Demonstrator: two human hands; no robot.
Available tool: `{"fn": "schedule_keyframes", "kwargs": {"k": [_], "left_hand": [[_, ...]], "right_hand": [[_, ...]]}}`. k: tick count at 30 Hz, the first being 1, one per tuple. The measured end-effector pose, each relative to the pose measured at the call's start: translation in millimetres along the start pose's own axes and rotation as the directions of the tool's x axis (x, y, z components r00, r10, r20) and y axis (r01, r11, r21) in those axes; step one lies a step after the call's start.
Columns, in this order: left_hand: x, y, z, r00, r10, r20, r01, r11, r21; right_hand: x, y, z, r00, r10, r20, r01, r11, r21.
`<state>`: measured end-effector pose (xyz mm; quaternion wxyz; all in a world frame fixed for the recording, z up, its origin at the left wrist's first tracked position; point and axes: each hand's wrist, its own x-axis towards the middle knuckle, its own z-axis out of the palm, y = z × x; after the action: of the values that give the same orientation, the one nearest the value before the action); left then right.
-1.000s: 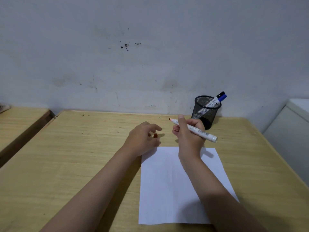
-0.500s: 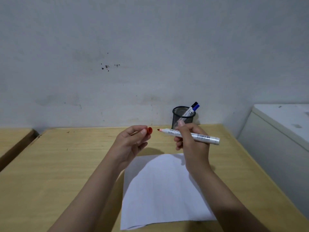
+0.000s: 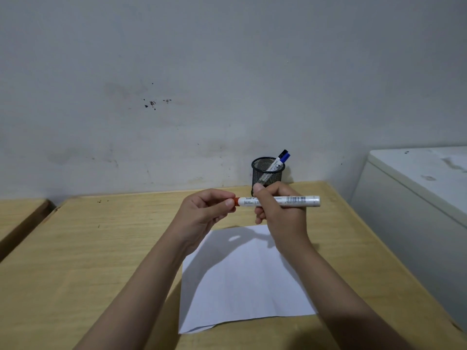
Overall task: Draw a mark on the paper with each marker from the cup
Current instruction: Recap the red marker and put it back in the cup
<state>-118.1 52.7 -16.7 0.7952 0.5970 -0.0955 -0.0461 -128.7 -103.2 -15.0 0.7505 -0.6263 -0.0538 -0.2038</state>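
Observation:
My right hand point(image 3: 280, 213) grips a white marker point(image 3: 290, 201) with a red end, held level above the table. The fingers of my left hand point(image 3: 204, 213) pinch the red cap point(image 3: 236, 201), which sits on the marker's tip. A white sheet of paper point(image 3: 242, 281) lies flat on the wooden table point(image 3: 88, 248) under both hands; no mark shows on its visible part. Behind my right hand stands a black mesh cup point(image 3: 267, 173) holding two markers point(image 3: 280, 160), one black-capped and one blue-capped, leaning right.
A grey stained wall runs right behind the table. A white cabinet point(image 3: 417, 193) stands close to the table's right edge. A second wooden table point(image 3: 17, 218) sits at the far left across a narrow gap.
My left hand picked the red cap up off the table and brought it onto the marker's tip. Both hands rose above the paper, and the view tilted upward.

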Motion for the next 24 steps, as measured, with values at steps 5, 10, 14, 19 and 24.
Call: {"fn": "schedule_keyframes", "kwargs": {"k": [5,10,14,19,24], "left_hand": [[2,3,0,0.998,0.055,-0.002,-0.055,0.998,0.003],[3,1,0,0.996,0.074,-0.041,-0.075,0.997,-0.02],[8,-9,4,0.982,0.085,-0.166,-0.096,0.994,-0.061],[18,-12,6,0.919,0.248,-0.307,-0.208,0.965,0.157],[35,-8,27,0.919,0.328,-0.221,-0.252,0.916,0.311]], "right_hand": [[1,3,7,0.999,-0.024,-0.024,0.026,0.995,0.098],[3,12,11,0.999,0.035,-0.007,-0.034,0.991,0.128],[5,18,13,0.941,0.32,0.112,-0.33,0.94,0.089],[14,23,-7,0.984,-0.151,0.094,0.175,0.921,-0.349],[48,26,-25,0.785,-0.413,0.461,0.618,0.478,-0.624]]}}
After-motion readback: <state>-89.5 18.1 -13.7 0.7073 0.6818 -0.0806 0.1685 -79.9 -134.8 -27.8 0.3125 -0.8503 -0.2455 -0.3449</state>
